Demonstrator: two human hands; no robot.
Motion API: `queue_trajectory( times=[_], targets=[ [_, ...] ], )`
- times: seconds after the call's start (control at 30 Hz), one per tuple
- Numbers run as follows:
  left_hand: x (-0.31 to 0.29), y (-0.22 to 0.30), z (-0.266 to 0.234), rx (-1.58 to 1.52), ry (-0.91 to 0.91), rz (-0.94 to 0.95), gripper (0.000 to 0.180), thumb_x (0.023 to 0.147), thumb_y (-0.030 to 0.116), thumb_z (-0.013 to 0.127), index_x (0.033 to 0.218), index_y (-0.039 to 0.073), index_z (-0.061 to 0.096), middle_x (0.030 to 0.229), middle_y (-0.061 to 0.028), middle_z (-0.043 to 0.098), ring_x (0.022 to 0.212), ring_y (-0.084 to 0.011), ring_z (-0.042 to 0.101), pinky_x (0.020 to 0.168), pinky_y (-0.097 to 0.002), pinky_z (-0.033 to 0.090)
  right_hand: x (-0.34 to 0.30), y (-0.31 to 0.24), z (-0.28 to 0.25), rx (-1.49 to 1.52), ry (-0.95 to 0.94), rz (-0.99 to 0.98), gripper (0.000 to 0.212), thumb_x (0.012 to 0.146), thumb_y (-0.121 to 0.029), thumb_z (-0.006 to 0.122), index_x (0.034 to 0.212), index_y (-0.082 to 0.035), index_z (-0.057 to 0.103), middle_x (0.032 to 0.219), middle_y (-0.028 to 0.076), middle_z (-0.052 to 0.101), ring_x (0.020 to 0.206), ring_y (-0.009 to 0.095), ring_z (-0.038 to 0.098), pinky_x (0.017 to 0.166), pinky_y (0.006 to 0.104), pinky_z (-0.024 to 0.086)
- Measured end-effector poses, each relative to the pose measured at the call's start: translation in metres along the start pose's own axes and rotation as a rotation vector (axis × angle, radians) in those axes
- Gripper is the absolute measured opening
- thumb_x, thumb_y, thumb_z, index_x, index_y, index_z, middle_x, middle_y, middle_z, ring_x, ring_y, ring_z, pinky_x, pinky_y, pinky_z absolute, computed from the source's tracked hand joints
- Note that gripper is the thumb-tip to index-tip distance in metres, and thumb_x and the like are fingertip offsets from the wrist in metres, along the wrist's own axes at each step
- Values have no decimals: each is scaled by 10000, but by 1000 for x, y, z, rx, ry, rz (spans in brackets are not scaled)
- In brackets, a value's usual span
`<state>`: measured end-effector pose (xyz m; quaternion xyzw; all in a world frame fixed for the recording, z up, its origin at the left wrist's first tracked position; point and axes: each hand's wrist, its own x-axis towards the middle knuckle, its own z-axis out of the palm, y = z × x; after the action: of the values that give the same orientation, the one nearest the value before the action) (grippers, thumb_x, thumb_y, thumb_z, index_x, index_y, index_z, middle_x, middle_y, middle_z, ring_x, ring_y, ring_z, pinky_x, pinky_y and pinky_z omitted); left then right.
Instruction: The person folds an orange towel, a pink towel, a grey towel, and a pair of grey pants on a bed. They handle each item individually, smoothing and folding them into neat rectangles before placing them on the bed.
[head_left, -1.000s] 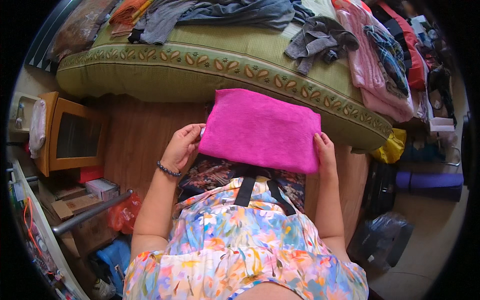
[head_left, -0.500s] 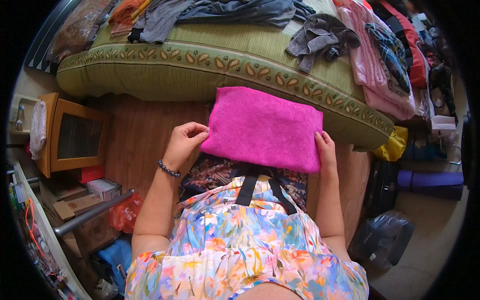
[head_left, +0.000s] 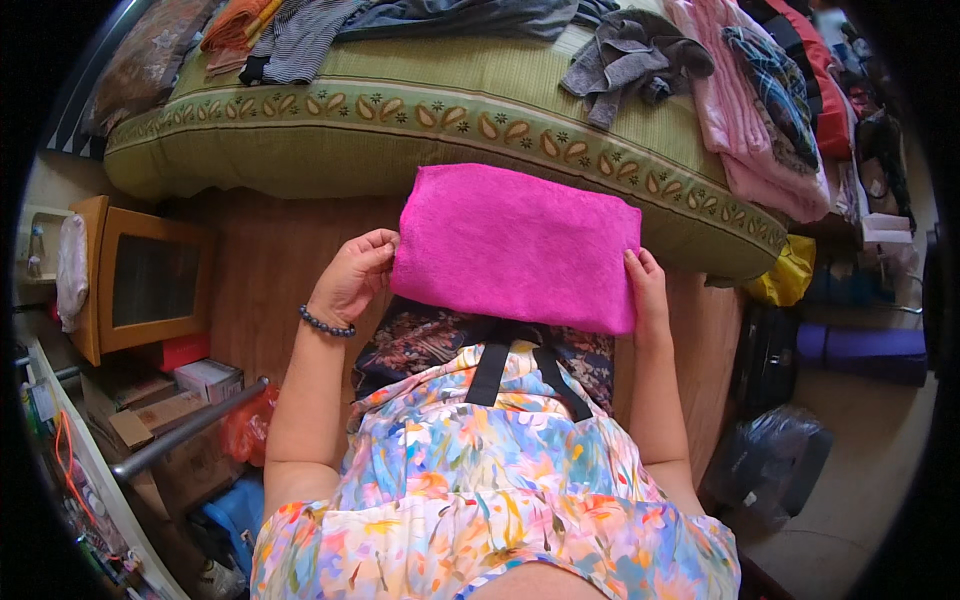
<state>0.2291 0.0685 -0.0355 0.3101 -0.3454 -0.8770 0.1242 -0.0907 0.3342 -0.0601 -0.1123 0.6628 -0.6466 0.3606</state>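
Observation:
A bright pink towel (head_left: pixel 518 250), spread into a rectangle, hangs between my two hands above my lap. My left hand (head_left: pixel 356 270), with a dark bead bracelet (head_left: pixel 326 321) at the wrist, pinches the towel's left edge. On the other side, my right hand (head_left: pixel 647 290) grips the right edge between thumb and fingers. The towel's far edge overlaps the side of the green bed in view. Whether it is folded in layers cannot be told from here.
Ahead is the bed with a green patterned cover (head_left: pixel 300 150). On it lie a crumpled grey cloth (head_left: pixel 640 65), striped clothing (head_left: pixel 300 40) and a folded pink blanket (head_left: pixel 740 130). A wooden cabinet (head_left: pixel 150 275) stands left; a purple rolled mat (head_left: pixel 862 352) lies right.
The towel and both hands have shifted slightly left and away from me. My left fingers have closed further around the towel's edge.

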Motion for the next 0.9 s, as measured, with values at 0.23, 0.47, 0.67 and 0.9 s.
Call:
queue_trajectory(
  times=[0.23,0.47,0.67,0.9],
  targets=[
    [5,7,8,-35,10,-56,149,899,114,593,1026,37,577,876,-13,632,673,-57,601,528,-150,475,3,4,-3,-21,9,-12,159,924,-168,563,989,-25,588,897,3,615,785,62,556,707,212,454],
    [10,11,0,-43,-18,18,134,889,138,613,985,50,585,866,-24,638,707,-78,617,579,-179,507,4,6,-1,-14,17,-5,154,923,-167,564,983,-28,587,889,-5,610,778,57,550,702,210,450],
    [6,11,-9,-140,-82,33,128,885,154,618,955,51,592,877,-34,652,782,-111,630,697,-240,529,5,9,-4,-14,25,-21,170,918,-170,569,1000,-22,587,906,1,610,791,63,550,721,211,446],
    [5,11,-2,-85,-55,48,131,893,155,610,955,40,606,875,-28,653,778,-105,632,694,-237,532,4,6,-1,-19,31,-13,181,917,-175,571,1008,-18,582,918,8,612,799,71,556,728,222,453]
  ],
)
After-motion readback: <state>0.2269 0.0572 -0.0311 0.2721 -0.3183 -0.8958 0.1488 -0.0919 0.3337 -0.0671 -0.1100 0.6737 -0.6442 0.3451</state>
